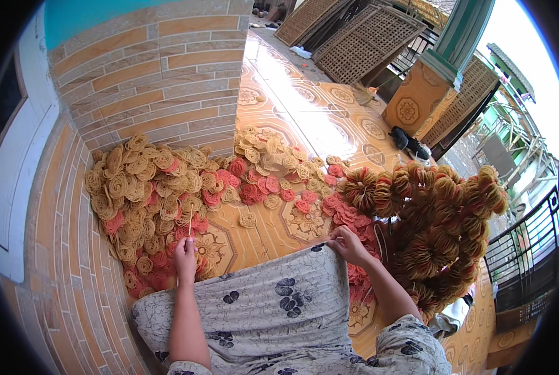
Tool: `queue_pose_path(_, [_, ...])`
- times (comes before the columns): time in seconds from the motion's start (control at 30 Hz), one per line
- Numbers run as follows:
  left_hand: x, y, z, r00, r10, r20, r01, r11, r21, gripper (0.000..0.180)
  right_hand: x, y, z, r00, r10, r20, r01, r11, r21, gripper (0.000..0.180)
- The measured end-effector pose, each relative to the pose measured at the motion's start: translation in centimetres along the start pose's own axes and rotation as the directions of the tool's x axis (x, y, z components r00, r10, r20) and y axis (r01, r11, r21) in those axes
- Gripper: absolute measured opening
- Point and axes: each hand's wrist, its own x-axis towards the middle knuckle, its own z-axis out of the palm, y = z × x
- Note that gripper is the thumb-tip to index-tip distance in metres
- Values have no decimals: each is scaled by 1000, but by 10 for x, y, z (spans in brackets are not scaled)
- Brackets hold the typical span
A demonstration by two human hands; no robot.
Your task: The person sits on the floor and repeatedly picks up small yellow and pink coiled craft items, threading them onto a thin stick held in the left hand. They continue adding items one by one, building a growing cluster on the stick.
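Observation:
A large heap of round, coiled, lacy crackers (167, 169), mostly beige with some red, lies on the floor at the left. My left hand (186, 253) is closed around a thin pale stick (190, 226) that points up toward the heap. Over my knees lies a pale patterned garment (273, 300). At its right corner my right hand (348, 245) is pinched closed; what sits between its fingertips is too small to make out. Beside that hand, more red crackers (345, 212) are piled. Farther right stand thick clusters of brown and red crackers (436, 231), packed side by side in bunches.
A brick-tiled wall (161, 81) closes off the left, next to a white door frame (23, 175). Woven lattice panels (370, 40) lean at the back. A tiled pillar (420, 94) rises at the back right, with a black-and-white animal (409, 145) lying near its base.

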Motion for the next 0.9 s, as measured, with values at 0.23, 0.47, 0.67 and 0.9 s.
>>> queue_pose_path(0.23, [19, -9, -5, 984, 42, 172, -33, 998, -58, 26, 0, -48, -9, 922, -267, -282, 165, 927, -337, 18])
queue_pose_path(0.47, [42, 22, -35, 830, -77, 553, -140, 930, 339, 26, 53, -70, -35, 916, -222, -333, 56, 895, -443, 19])
queue_pose_path(0.67, [15, 4, -42, 946, -108, 306, 119, 993, -17, 24, 48, 34, 1, 813, 281, 510, 84, 810, -580, 28])
queue_pose_path(0.9, [15, 8, -48, 946, -123, 301, 154, 985, -81, 23, 143, 108, 28, 956, 227, -188, -282, 888, -363, 24])
